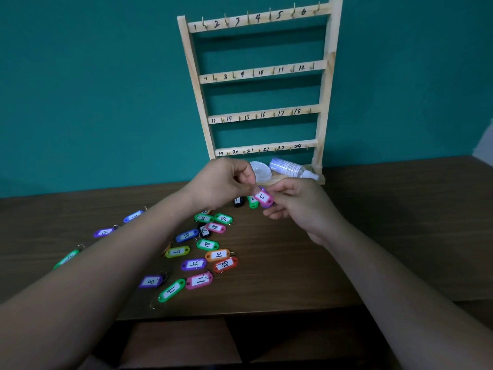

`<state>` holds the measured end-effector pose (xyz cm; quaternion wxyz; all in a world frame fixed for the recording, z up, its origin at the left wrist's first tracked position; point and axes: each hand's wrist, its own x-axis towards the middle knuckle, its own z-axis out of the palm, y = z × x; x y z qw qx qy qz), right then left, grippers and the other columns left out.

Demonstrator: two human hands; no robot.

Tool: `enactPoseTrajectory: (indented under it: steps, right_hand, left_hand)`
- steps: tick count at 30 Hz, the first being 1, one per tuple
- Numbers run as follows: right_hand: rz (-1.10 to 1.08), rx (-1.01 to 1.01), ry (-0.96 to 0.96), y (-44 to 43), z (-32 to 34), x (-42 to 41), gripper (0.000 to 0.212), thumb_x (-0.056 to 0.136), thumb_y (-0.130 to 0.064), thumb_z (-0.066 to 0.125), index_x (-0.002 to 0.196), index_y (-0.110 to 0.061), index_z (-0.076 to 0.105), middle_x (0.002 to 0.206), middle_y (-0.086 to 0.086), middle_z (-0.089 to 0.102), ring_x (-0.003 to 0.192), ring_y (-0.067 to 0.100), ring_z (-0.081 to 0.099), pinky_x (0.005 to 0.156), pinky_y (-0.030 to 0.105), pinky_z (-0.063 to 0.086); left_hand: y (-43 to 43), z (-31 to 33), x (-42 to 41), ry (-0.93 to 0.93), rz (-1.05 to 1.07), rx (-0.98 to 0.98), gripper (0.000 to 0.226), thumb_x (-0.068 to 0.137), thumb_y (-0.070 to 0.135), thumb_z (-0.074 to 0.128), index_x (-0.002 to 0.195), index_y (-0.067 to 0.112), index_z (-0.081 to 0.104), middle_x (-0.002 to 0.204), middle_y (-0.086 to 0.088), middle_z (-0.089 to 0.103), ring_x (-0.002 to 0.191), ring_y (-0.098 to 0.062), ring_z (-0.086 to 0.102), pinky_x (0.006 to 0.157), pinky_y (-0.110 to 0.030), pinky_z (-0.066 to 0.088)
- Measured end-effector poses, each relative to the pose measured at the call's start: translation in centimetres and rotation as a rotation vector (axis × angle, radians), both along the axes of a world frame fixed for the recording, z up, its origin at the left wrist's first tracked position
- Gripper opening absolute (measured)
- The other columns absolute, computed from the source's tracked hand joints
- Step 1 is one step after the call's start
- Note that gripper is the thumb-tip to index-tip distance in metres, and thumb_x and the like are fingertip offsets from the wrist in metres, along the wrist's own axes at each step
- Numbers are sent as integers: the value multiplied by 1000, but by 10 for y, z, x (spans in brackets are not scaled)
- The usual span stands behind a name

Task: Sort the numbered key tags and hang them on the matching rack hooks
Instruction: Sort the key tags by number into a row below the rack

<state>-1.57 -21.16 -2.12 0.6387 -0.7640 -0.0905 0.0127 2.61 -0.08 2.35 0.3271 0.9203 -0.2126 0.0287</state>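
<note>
Just in front of the rack's base, above the table, you are holding one pink tag between both hands. Your left hand is pinching its upper end with thumb and forefinger; your right hand is pinching the lower end at the fingertips, its other fingers curling loosely underneath. The step looks like reading and picking: the rack's hooks are all hanging bare, and the other tags are lying scattered on the table. The next move is probably asking you to lift the tag to the top rail and slip its ring over the hook beside the 5 mark. The tag is showing a white label with a handwritten 5, tilted. Its ring is hiding behind your fingers.
</note>
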Motion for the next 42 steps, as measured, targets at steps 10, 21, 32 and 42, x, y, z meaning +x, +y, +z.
enactPoseTrajectory:
  steps: [10,21,32,42]
  right_hand:
    - [-2,39,88,-7,-2,9,10,102,-5,66,106,-9,75,91,7,82,85,22,80,78,34,66]
    - [-65,-321,-170,-14,-7,17,8,91,-34,82,96,-28,78,90,-14,77,89,-4,68,81,26,54]
    - [-248,-402,-207,-43,-5,36,16,95,-23,79,111,-23,76,101,-6,76,80,5,72,69,23,51]
    - [-328,-614,-73,-68,-22,69,20,100,-20,71,117,-23,80,134,3,70,109,14,63,76,29,48]
  left_hand:
    - [-12,-8,7,158,24,-33,10,86,11,82,85,10,72,82,-4,79,73,-23,73,79,-42,62]
    - [-22,-13,9,122,12,-125,13,87,19,84,86,13,72,81,-3,78,71,-10,68,72,-30,52]
    - [-19,-24,21,42,96,-44,19,86,36,86,87,22,74,81,9,76,71,-4,67,70,-24,51]
    - [-10,-48,20,1,166,323,16,83,41,85,88,31,73,90,15,72,90,-8,65,82,-31,55]
